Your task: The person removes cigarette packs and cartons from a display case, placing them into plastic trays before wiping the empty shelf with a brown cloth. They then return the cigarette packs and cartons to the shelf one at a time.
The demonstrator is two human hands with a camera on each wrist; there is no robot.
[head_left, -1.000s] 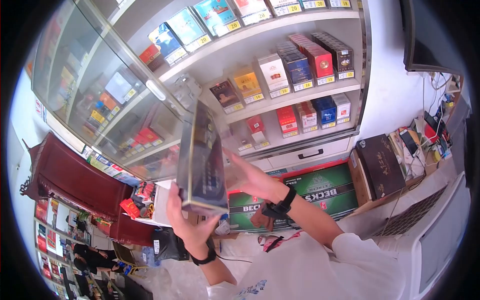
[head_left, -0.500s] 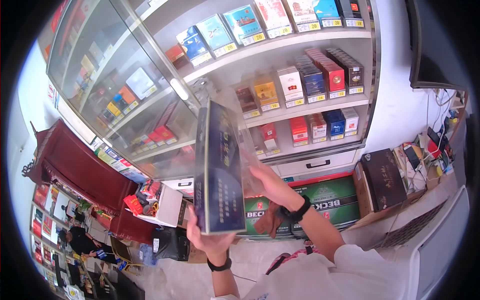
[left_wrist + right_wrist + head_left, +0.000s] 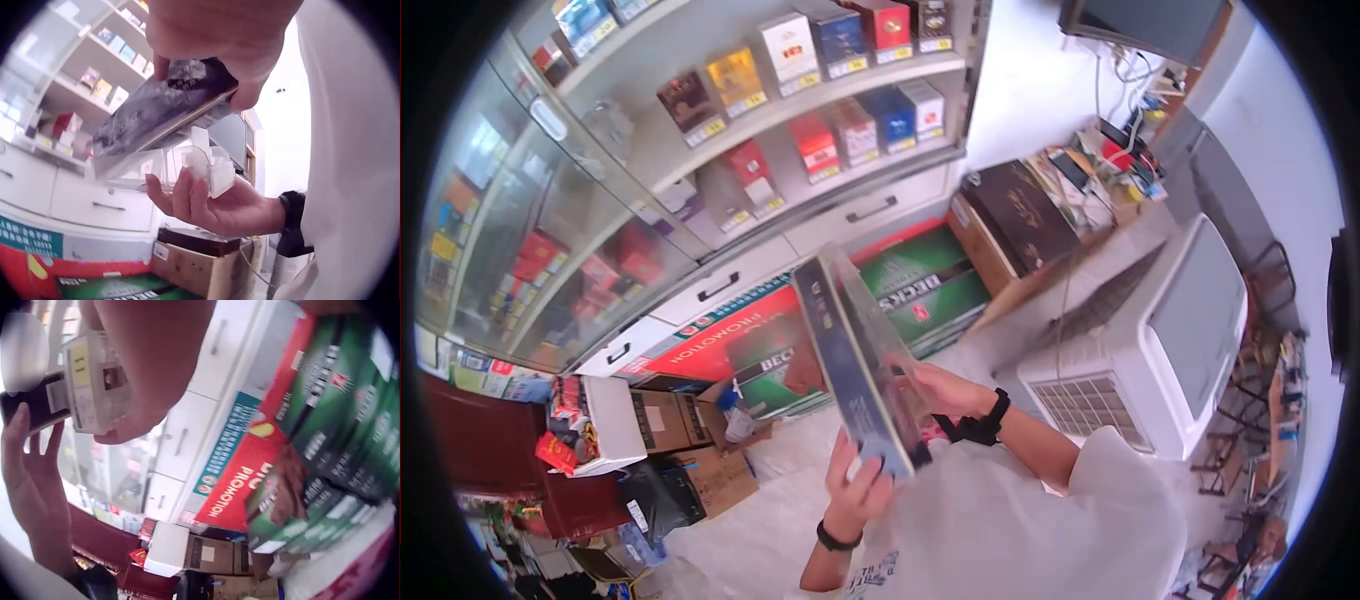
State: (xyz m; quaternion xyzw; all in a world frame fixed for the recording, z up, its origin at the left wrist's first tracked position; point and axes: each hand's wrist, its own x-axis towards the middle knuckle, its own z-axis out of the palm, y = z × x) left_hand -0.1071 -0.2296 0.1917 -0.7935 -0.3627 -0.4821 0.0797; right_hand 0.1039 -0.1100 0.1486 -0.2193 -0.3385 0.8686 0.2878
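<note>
A long dark blue cigarette carton (image 3: 850, 370) with pale lettering slants in front of my body. My left hand (image 3: 860, 490) grips its lower end, fingers across one side. Against the carton is a clear plastic holder (image 3: 215, 172), gripped by my right hand (image 3: 955, 392) with curled fingers. In the left wrist view, the right hand (image 3: 219, 209) supports the holder from below while the carton (image 3: 162, 106) overlaps it from above. A yellow price label (image 3: 80, 369) shows on the holder's end in the right wrist view. Part of the carton's far side is hidden.
A shelf unit (image 3: 700, 165) with cigarette packs and price tags stands ahead, its glass door at left. Below are white drawers (image 3: 800, 255) and green beer cases (image 3: 925, 285). A white air cooler (image 3: 1140, 340) stands right; a white box (image 3: 605, 425) sits at left.
The view has turned right and downward, away from the upper shelves. Both hands have brought the carton and plastic holder lower, toward my body, and the carton now leans the other way.
</note>
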